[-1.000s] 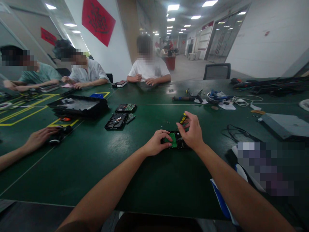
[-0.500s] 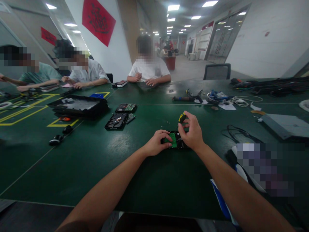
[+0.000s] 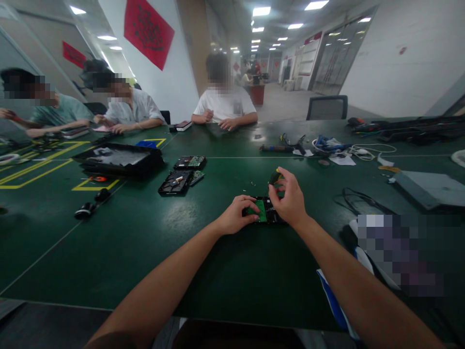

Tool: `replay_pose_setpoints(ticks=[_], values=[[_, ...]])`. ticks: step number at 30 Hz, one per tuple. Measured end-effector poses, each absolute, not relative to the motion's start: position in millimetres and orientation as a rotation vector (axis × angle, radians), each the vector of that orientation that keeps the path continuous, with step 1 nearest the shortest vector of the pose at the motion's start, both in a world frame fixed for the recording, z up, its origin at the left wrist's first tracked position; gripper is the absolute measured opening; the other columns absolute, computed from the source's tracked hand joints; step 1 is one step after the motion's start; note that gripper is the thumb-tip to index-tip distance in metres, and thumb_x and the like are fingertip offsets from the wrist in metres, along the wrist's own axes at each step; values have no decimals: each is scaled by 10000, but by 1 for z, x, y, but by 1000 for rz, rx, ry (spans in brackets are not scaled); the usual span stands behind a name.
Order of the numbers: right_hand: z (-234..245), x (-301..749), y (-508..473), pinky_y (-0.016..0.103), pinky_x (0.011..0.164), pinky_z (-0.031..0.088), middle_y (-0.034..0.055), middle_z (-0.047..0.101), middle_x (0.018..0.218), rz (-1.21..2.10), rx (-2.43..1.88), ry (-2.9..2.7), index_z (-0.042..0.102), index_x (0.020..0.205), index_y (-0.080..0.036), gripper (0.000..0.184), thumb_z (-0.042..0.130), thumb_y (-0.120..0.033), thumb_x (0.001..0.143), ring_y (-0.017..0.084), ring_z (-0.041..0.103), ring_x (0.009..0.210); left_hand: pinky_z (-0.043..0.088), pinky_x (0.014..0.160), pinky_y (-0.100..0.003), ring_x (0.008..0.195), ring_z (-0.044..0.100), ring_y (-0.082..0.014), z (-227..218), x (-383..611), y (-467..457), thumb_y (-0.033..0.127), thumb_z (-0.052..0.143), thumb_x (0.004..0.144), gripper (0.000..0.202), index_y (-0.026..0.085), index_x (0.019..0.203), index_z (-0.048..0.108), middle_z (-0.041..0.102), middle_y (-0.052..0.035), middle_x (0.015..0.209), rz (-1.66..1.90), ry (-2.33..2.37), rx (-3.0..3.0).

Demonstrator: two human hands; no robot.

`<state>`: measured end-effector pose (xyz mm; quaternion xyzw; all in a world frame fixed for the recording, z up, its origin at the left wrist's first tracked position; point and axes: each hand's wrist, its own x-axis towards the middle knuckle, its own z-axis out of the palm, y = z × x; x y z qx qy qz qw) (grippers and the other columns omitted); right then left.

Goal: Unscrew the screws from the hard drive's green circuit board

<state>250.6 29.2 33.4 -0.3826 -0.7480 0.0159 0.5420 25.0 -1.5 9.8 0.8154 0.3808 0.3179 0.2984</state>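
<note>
Holding a black hard drive with a green circuit board (image 3: 264, 211) flat on the dark green table (image 3: 145, 242), our left hand (image 3: 235, 216) presses its near left edge. Our right hand (image 3: 288, 199) is clamped on a yellow-and-black screwdriver (image 3: 274, 176), standing tilted over the drive.

Ceiling panels (image 3: 260, 10) light the room evenly, leaving soft glare on the green table (image 3: 174, 218). Wide-angle distortion bends the edges; the far corridor and the moving fingers look blurred.
</note>
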Motion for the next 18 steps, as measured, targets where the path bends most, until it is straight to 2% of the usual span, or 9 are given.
replay_pose_setpoints(ticks=[5, 10, 15, 18], values=[[36, 252, 29, 371, 644, 656, 124, 524, 1295, 30, -892, -1791, 401, 1474, -286, 600, 660, -292, 933, 219, 660, 912, 354, 1179, -491, 1347, 491, -269, 10, 25, -2, 225, 776, 873, 193, 232, 1060, 727, 570, -88, 1353, 835, 1022, 2169], [37, 251, 26, 405, 754, 666, 129, 504, 1371, 62, -876, -1816, 379, 1505, -304, 592, 593, -236, 957, 233, 658, 996, 360, 1174, -487, 1343, 493, -269, 12, 25, -2, 232, 782, 869, 202, 230, 1063, 727, 572, -91, 1347, 836, 1020, 2171], [39, 251, 26, 397, 694, 664, 123, 523, 1295, 36, -894, -1802, 397, 1492, -303, 601, 629, -256, 940, 217, 655, 913, 360, 1178, -500, 1351, 489, -269, 13, 25, -2, 229, 783, 869, 199, 239, 1060, 729, 574, -86, 1352, 825, 1040, 2166], [39, 252, 26, 399, 714, 668, 122, 533, 1293, 36, -897, -1812, 403, 1497, -308, 600, 618, -241, 941, 218, 659, 925, 362, 1175, -503, 1348, 493, -274, 12, 25, -2, 234, 785, 867, 199, 239, 1059, 731, 576, -85, 1354, 825, 1034, 2166]])
